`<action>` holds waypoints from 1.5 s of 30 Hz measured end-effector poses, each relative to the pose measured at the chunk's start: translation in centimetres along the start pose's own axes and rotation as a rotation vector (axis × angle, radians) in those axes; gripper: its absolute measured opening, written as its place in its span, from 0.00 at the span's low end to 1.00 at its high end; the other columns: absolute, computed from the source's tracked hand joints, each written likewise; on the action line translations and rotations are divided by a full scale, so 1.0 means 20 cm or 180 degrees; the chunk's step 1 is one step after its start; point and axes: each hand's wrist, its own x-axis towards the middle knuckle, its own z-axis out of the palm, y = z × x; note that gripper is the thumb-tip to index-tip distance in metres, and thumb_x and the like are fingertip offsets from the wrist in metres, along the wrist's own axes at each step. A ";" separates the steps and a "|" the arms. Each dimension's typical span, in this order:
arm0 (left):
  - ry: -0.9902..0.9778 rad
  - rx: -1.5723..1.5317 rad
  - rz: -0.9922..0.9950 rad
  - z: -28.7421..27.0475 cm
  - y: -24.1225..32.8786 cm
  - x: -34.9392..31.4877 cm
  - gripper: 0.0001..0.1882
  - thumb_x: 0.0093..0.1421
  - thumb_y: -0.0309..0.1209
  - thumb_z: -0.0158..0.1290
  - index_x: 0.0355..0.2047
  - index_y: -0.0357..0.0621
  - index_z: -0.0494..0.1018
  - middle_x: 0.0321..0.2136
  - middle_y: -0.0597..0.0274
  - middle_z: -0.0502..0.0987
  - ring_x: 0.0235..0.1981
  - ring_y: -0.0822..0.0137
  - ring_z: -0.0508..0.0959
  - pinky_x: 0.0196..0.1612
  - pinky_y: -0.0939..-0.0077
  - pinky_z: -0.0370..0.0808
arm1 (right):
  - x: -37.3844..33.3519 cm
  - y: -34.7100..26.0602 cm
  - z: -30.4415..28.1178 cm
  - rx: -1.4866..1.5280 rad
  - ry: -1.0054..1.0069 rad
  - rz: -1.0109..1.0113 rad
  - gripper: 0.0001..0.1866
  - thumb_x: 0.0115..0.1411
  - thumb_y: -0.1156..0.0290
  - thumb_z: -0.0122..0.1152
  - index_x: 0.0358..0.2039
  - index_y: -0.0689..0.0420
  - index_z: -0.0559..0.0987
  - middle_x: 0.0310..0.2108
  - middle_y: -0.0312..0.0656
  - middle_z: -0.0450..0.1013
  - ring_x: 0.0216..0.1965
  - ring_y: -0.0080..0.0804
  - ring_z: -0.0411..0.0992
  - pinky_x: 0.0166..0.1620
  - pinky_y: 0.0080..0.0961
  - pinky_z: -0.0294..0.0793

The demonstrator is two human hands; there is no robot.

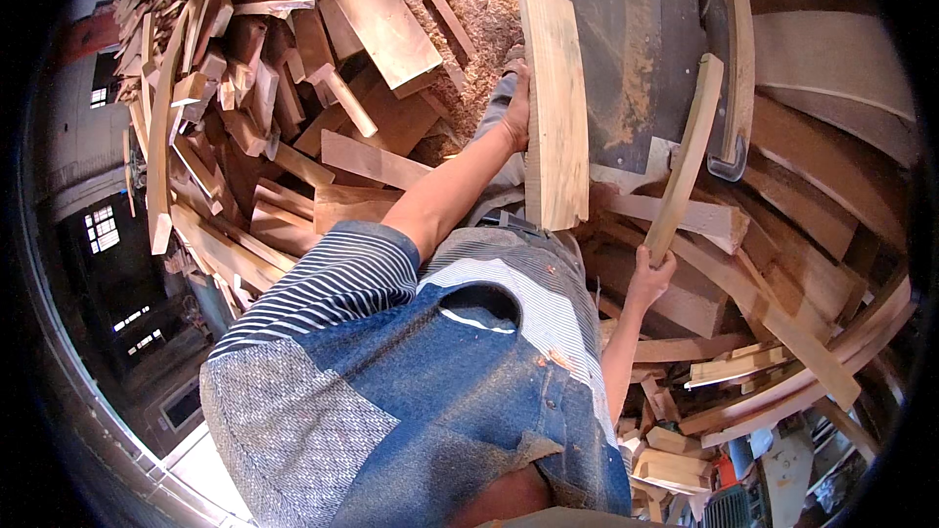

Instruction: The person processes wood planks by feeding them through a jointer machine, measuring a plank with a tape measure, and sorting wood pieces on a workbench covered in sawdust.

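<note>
Head view: left hand (518, 112) clamped on broad grained plank (558, 112), right hand (652, 280) gripping slim wooden strip (688, 156).

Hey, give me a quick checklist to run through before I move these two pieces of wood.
1. Left hand on the wide board: ok, at its left edge.
2. Left hand's grip firm: cannot tell from this angle.
3. Right hand on the narrow strip: ok, closed around its near end.
4. Dark metal surface clean: not ok, a tan dusty patch shows on it.
5. Space to the left uncluttered: not ok, loose wood pieces lie heaped there.
</note>
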 end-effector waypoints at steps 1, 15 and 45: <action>-0.0016 -0.0017 -0.0021 0.00 0.00 0.00 0.60 0.52 0.83 0.39 0.70 0.47 0.62 0.60 0.56 0.76 0.57 0.58 0.78 0.61 0.58 0.76 | 0.00 0.00 -0.01 -0.0042 -0.0028 -0.0046 0.31 0.57 0.56 0.73 0.51 0.66 0.75 0.47 0.50 0.75 0.47 0.42 0.73 0.53 0.37 0.73; -0.0060 -0.0169 0.0015 -0.02 -0.02 0.02 0.59 0.53 0.83 0.40 0.70 0.47 0.62 0.58 0.56 0.77 0.56 0.59 0.79 0.60 0.59 0.76 | 0.02 0.06 0.02 0.0024 -0.0102 0.0144 0.32 0.56 0.61 0.74 0.55 0.66 0.74 0.48 0.52 0.76 0.49 0.45 0.75 0.55 0.39 0.73; -0.0146 0.0000 -0.0104 -0.06 -0.01 0.03 0.60 0.55 0.83 0.36 0.73 0.49 0.56 0.66 0.56 0.69 0.64 0.56 0.72 0.66 0.56 0.70 | 0.00 0.04 0.07 -0.0242 0.0101 -0.0101 0.32 0.53 0.61 0.76 0.53 0.66 0.75 0.48 0.53 0.76 0.49 0.45 0.75 0.55 0.39 0.72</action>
